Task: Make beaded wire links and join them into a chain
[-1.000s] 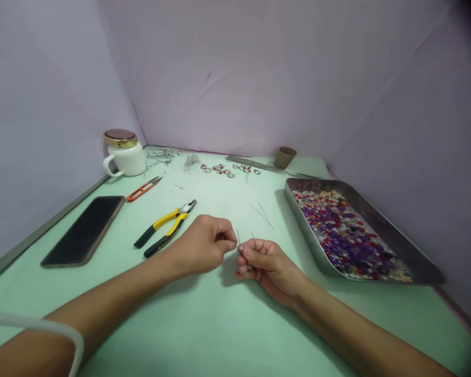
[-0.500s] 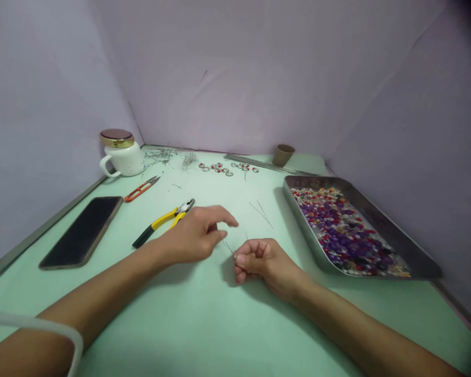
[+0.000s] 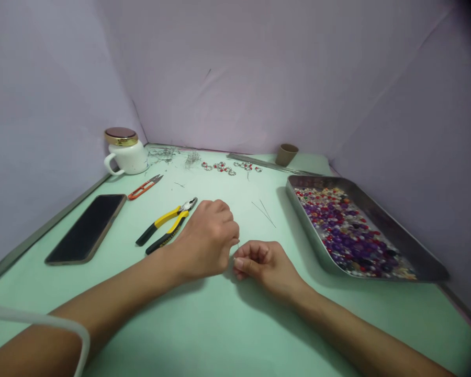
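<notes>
My right hand [image 3: 259,266] pinches a wire [image 3: 238,245], which shows between my 2 hands; my left hand [image 3: 212,238] curls close, hold hidden, so I can't tell. I should pinch steadily, bending gently.

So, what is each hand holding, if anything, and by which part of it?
The right hand has a thin wire in a fingertip pinch; which part is hidden. What the left hand holds, if anything, cannot be told.
</notes>
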`<act>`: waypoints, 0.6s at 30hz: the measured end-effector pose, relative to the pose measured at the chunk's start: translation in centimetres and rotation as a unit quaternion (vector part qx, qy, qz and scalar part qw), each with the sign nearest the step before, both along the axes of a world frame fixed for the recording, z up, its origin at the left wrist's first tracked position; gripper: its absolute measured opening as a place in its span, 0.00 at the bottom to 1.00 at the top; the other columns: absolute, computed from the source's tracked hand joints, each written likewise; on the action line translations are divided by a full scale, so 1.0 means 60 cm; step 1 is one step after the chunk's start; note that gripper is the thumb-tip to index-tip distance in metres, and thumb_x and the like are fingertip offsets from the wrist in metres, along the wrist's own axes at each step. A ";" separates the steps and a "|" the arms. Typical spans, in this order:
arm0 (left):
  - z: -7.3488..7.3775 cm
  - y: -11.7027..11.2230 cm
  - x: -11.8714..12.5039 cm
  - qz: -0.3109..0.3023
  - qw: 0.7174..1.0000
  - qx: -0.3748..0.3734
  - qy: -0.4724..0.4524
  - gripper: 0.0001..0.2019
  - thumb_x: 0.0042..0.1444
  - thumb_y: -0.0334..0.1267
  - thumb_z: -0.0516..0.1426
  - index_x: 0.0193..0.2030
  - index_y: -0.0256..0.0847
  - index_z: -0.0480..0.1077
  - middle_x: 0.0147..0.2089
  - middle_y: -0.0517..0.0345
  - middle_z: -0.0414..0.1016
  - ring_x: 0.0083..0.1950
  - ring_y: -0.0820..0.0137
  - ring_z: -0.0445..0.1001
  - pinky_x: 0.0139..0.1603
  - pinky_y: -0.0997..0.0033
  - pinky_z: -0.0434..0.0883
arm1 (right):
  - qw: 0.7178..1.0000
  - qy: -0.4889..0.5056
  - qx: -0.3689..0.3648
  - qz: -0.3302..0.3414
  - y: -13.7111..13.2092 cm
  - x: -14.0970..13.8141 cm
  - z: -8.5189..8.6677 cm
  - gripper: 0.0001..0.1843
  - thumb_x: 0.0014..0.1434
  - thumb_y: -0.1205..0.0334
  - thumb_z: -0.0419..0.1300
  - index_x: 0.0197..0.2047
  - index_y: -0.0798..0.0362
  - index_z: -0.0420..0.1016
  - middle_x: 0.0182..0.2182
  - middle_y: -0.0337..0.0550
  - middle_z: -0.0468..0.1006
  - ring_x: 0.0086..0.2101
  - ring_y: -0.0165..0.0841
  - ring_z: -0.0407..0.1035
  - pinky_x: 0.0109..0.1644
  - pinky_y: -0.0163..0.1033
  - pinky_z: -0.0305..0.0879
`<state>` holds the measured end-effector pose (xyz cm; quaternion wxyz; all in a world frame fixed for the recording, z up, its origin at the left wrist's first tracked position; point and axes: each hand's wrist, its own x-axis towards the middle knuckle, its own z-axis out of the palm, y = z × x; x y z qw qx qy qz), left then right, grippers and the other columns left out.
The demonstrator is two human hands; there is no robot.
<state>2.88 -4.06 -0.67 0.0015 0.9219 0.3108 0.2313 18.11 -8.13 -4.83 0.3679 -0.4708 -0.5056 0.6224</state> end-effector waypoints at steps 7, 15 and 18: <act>-0.011 -0.009 0.000 -0.044 0.964 0.258 0.034 0.09 0.49 0.26 0.50 0.20 0.37 0.64 0.22 0.57 0.64 0.39 0.63 0.63 0.45 0.56 0.60 | 0.998 0.036 0.007 -0.055 0.004 0.001 -0.002 0.07 0.45 0.63 0.61 0.22 0.57 0.69 0.17 0.37 0.70 0.20 0.24 0.62 0.26 0.32 0.59; -0.031 -0.001 -0.011 -0.068 0.947 0.309 -0.049 0.06 0.45 0.25 0.52 0.22 0.38 0.65 0.24 0.59 0.68 0.39 0.67 0.65 0.48 0.56 0.60 | 0.983 0.129 -0.055 -0.117 0.012 0.008 -0.011 0.12 0.41 0.59 0.66 0.25 0.58 0.70 0.18 0.37 0.73 0.20 0.25 0.67 0.29 0.34 0.64; -0.031 -0.002 -0.007 -0.029 0.965 0.249 -0.071 0.07 0.44 0.25 0.51 0.20 0.38 0.63 0.21 0.59 0.66 0.36 0.66 0.65 0.47 0.54 0.60 | 0.975 0.172 -0.079 -0.117 0.013 0.009 -0.010 0.12 0.41 0.60 0.66 0.25 0.58 0.70 0.19 0.38 0.73 0.20 0.25 0.67 0.29 0.34 0.65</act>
